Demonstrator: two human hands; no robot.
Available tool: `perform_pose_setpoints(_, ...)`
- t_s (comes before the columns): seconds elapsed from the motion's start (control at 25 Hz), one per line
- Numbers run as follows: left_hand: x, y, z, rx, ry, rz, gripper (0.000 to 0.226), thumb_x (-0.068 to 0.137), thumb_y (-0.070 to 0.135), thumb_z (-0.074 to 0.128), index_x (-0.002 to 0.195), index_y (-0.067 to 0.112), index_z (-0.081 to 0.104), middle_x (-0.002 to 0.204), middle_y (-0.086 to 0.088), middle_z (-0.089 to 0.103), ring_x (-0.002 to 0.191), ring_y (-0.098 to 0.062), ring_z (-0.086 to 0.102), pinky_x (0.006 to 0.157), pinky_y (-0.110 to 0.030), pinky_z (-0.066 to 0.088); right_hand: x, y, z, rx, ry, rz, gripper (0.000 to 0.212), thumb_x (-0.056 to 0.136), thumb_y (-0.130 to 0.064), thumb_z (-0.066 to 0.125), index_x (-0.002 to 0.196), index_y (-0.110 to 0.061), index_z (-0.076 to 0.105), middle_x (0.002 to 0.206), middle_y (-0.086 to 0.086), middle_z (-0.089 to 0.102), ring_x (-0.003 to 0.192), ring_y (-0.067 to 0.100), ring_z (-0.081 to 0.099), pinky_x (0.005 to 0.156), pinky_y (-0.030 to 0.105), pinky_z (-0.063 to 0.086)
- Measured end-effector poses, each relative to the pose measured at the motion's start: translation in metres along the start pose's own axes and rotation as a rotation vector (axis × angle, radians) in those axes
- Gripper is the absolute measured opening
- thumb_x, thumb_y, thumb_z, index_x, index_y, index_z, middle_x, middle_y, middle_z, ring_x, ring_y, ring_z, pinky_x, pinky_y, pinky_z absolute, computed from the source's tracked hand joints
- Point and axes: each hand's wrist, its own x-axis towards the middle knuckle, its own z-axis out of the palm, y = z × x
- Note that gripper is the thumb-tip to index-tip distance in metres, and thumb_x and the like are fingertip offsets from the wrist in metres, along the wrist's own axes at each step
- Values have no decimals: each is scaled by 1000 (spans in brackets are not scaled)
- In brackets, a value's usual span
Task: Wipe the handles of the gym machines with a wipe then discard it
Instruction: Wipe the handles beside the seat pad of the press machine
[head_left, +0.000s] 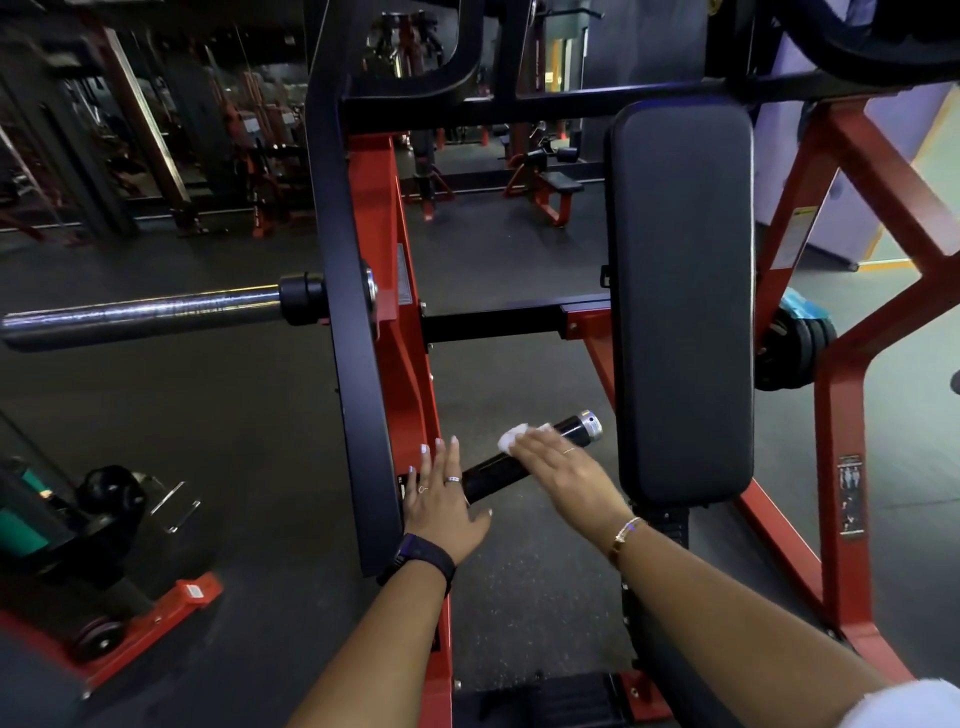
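A black handle (571, 428) with a chrome end cap sticks out from the machine's black lever arm, slanting up to the right. My right hand (563, 470) lies over its middle, pressing a crumpled white wipe (514, 436) against the grip. My left hand (444, 496) rests flat with fingers spread at the handle's base, where it meets the black lever arm (358, 364). The left hand holds nothing. The stretch of the handle under both hands is hidden.
A tall black back pad (683, 301) stands right of the handle. The red machine frame (841, 415) surrounds it. A chrome weight peg (140, 314) juts left. Weight plates (795, 353) hang at the right. More machines stand at the back and lower left.
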Motion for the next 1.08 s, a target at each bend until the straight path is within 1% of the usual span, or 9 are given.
perform_pose_setpoints(0.16, 1, 0, 1, 11, 9, 15, 101, 86, 52, 54, 150, 19, -18, 159, -3, -16, 145, -21, -19, 112, -35, -16, -4, -3, 8, -51, 140, 306, 65, 64, 24, 67, 124, 0, 58, 126, 14, 60, 123, 30, 53, 103, 48, 42)
perform_pose_setpoints(0.36, 1, -2, 3, 45, 4, 39, 92, 89, 44, 48, 150, 20, -17, 159, -2, -17, 144, -19, -21, 114, -35, -13, -9, -65, 49, 31, 3, -30, 57, 78, 10, 48, 133, -2, 51, 136, 12, 53, 131, 24, 45, 108, 40, 38)
perform_pose_setpoints(0.44, 1, -2, 3, 28, 1, 46, 94, 88, 47, 49, 150, 21, -15, 159, -3, -16, 145, -20, -20, 115, -36, -12, -18, -42, 37, -69, -32, -136, 52, 85, 5, 35, 134, -3, 50, 139, 11, 50, 132, 24, 44, 107, 40, 39)
perform_pose_setpoints(0.56, 1, -4, 4, 19, 2, 63, 98, 86, 54, 51, 151, 21, -14, 159, -4, -15, 145, -22, -20, 114, -38, -14, -29, -1, 7, -201, -41, -94, 56, 83, 11, 29, 133, -3, 52, 140, 10, 48, 131, 27, 44, 107, 44, 39)
perform_pose_setpoints(0.64, 2, -4, 4, 17, -2, 67, 99, 85, 52, 52, 151, 21, -14, 159, -4, -15, 145, -22, -20, 113, -38, -16, -36, 5, -1, -172, -21, 90, 64, 79, 17, 31, 137, -4, 47, 144, 9, 42, 134, 27, 39, 109, 42, 36)
perform_pose_setpoints(0.76, 2, -5, 4, 34, -18, 68, 102, 83, 44, 57, 150, 21, -16, 159, -4, -16, 145, -23, -20, 112, -38, -16, -41, -40, 14, 172, 22, 684, 80, 75, 26, 40, 145, -13, 33, 149, 8, 36, 137, 24, 36, 109, 28, 30)
perform_pose_setpoints(0.88, 4, -6, 4, 34, -39, 76, 105, 80, 36, 61, 150, 22, -16, 160, -5, -15, 145, -24, -19, 114, -40, -13, -16, -83, 29, 668, 99, 1317, 54, 92, 4, 43, 142, -18, 41, 124, 11, 56, 106, 25, 57, 86, 25, 41)
perform_pose_setpoints(1.0, 4, -5, 5, 33, -44, 86, 102, 84, 38, 59, 150, 23, -17, 159, -6, -15, 145, -23, -20, 114, -41, -13, 22, -102, 36, 1075, 78, 1554, 17, 94, -5, 43, 104, -4, 57, 93, 12, 60, 81, 23, 56, 77, 35, 46)
perform_pose_setpoints(1.08, 4, -6, 5, 65, -50, 88, 103, 85, 36, 59, 148, 23, -22, 159, -6, -17, 144, -24, -22, 112, -40, -15, 41, -99, 35, 1304, 72, 1648, 21, 97, -5, 38, 79, -12, 48, 75, 6, 51, 65, 17, 50, 62, 28, 47)
